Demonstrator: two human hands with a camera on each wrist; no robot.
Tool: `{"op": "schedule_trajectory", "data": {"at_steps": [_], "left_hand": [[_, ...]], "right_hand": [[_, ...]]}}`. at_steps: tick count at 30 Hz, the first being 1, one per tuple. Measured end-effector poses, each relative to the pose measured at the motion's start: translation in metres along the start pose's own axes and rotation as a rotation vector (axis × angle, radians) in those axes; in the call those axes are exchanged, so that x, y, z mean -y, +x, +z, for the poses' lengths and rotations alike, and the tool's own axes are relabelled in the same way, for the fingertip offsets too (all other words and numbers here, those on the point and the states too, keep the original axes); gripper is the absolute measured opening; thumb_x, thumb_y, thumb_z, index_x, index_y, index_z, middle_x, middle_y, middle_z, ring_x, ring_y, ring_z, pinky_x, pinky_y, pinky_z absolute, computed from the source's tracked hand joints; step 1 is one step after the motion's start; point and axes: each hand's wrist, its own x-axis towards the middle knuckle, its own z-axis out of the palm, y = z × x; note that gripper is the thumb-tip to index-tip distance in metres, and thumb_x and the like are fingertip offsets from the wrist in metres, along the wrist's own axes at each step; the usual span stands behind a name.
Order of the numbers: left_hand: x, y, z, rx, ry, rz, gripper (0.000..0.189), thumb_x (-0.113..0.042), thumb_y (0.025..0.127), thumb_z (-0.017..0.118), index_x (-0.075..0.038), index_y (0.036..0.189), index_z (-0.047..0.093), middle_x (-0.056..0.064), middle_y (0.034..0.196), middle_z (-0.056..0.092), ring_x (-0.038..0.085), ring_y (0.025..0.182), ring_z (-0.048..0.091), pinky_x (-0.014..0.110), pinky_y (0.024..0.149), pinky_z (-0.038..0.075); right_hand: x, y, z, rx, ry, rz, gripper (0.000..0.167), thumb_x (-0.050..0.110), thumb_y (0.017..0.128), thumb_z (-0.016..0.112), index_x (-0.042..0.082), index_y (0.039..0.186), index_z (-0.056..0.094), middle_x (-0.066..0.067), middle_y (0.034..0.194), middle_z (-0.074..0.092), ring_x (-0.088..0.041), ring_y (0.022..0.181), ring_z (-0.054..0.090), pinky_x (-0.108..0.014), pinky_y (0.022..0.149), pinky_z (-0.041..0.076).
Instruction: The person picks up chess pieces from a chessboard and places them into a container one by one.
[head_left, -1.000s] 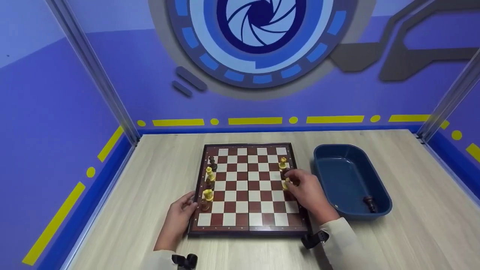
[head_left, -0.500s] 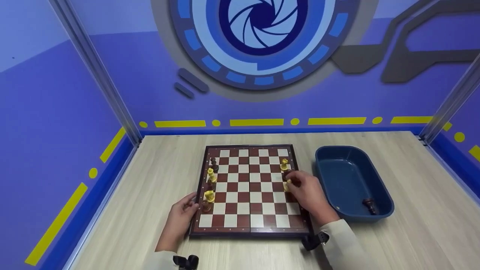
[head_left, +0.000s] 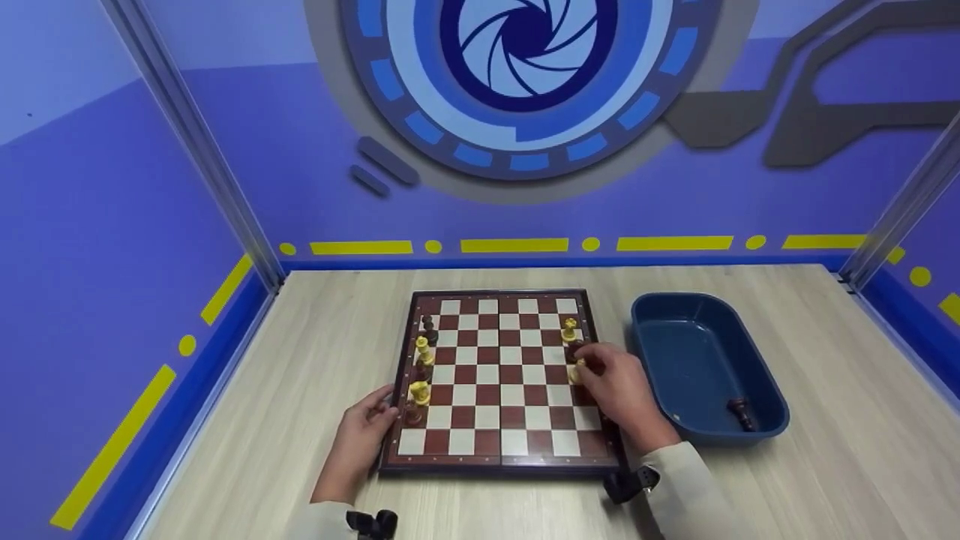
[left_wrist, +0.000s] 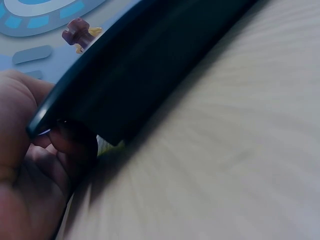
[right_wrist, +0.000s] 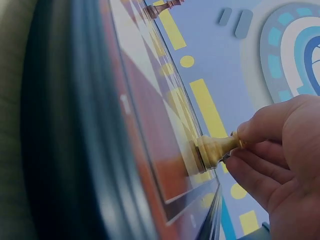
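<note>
Pinching the top of a small, shiny yellow chess piece, the right hand is at the 3 o'clock edge of a flat square chessboard with red-brown and white squares and a dark frame. Its thumb and fingers are close together around the piece, and the piece's round bottom is down at the board. Just past it, toward 12 o'clock, is a dark red-brown chess piece, partly hidden by the fingers; I cannot tell if they touch it. Near 2 o'clock stands a yellow chess piece with a crown-like top.

The left hand holds the board's edge between 8 and 9 o'clock. It reaches over the rim, with bent fingers tucked under it.

Five pieces stand in a row along the 9 o'clock side. From the 10 o'clock end, there is a dark brown one, a tall yellow one, a dark reddish one, a chunky yellow one and a red-brown one like a castle tower.

Out at 3 o'clock, near the board but apart, sits a deep blue tub with round corners. Inside it, at 5 o'clock, a dark red-brown piece on its side lies on the bottom. The board and tub are on a pale wooden table.
</note>
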Motion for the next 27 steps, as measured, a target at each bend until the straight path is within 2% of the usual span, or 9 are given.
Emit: {"op": "schedule_trajectory", "data": {"at_steps": [5, 18, 27], "left_hand": [[-0.001, -0.001, 0.001, 0.005, -0.008, -0.007, 0.045, -0.004, 0.097, 0.054, 0.003, 0.141, 0.045, 0.011, 0.103, 0.054, 0.013, 0.095, 0.058, 0.02, 0.075, 0.052], [0.002, -0.002, 0.002, -0.012, 0.006, -0.001, 0.044, -0.003, 0.097, 0.054, 0.002, 0.14, 0.048, 0.013, 0.102, 0.059, 0.01, 0.09, 0.062, 0.023, 0.072, 0.054], [-0.002, -0.002, 0.002, -0.003, -0.031, 0.001, 0.043, -0.002, 0.097, 0.053, 0.002, 0.14, 0.047, 0.014, 0.102, 0.058, 0.01, 0.091, 0.063, 0.023, 0.072, 0.054]], "right_hand": [[0.003, 0.0, -0.004, -0.035, 0.013, -0.029, 0.013, 0.007, 0.082, 0.073, 0.011, 0.095, 0.072, -0.007, 0.097, 0.071, -0.02, 0.088, 0.065, -0.042, 0.079, 0.051], [0.01, -0.001, -0.017, -0.069, 0.017, -0.065, 0.015, 0.003, 0.08, 0.073, 0.008, 0.094, 0.074, -0.006, 0.093, 0.071, -0.017, 0.082, 0.066, -0.039, 0.074, 0.054], [0.009, -0.003, -0.027, -0.055, 0.001, -0.028, 0.015, 0.005, 0.081, 0.071, 0.01, 0.095, 0.074, -0.006, 0.095, 0.07, -0.017, 0.083, 0.065, -0.039, 0.075, 0.055]]}}
